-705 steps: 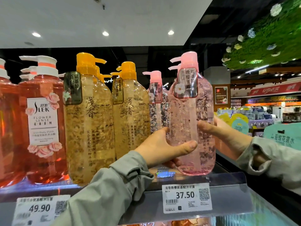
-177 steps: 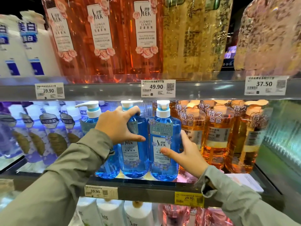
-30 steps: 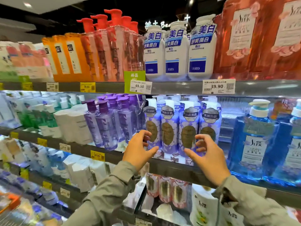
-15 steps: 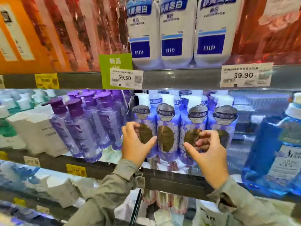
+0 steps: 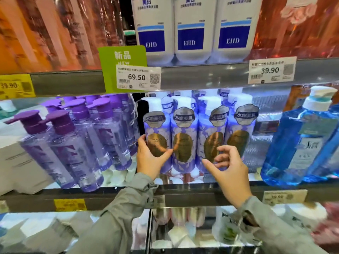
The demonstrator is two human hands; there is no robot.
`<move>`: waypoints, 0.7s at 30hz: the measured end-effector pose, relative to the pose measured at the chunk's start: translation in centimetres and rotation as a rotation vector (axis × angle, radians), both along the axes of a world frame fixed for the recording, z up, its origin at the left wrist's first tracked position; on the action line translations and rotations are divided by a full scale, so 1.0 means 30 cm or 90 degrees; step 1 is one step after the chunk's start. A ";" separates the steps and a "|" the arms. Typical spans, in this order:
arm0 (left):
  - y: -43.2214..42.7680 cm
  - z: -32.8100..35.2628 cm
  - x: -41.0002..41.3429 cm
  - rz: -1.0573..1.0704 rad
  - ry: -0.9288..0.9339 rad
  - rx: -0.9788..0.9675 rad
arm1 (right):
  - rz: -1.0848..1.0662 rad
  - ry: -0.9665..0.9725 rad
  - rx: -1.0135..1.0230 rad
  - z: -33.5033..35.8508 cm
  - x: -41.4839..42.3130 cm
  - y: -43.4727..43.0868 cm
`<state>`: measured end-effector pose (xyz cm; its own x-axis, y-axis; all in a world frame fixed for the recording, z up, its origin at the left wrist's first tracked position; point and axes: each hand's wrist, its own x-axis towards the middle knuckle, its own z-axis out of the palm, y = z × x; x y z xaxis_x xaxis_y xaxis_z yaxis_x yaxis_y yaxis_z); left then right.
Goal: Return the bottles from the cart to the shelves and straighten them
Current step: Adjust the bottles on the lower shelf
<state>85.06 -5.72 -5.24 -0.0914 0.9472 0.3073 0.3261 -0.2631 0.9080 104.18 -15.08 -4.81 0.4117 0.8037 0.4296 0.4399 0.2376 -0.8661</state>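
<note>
1. On the middle shelf, four lavender bottles [image 5: 183, 129] with white pumps and gold oval labels stand upright in a tight front row, with more of them behind.
2. To their left, purple-capped bottles [image 5: 77, 149] hold clear violet liquid. To the right, a blue bottle [image 5: 300, 143] is full of blue liquid. White bottles [image 5: 190, 33] sit on the upper shelf [image 5: 201, 74].
3. The person's left hand [image 5: 149, 160] wraps the leftmost bottle [image 5: 156, 125], thumb across its gold label.
4. Their right hand [image 5: 227, 171] is loosely spread and clasps nothing. Its thumb and fingertips are just in front of the third bottle [image 5: 211, 129]; whether they touch it I cannot tell.
5. A gap lies between the fourth bottle [image 5: 240, 129] and the blue one. The shelf lip [image 5: 192, 197] runs just below both wrists.
</note>
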 end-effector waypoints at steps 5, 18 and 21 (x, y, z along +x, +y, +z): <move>0.021 -0.005 -0.026 -0.008 0.054 -0.036 | -0.002 -0.006 -0.037 -0.021 -0.043 -0.014; -0.029 -0.003 -0.098 -0.029 0.153 -0.014 | 0.043 -0.005 -0.062 -0.018 -0.131 0.014; -0.045 -0.003 -0.115 -0.040 0.155 -0.018 | 0.051 -0.019 -0.075 -0.035 -0.159 0.020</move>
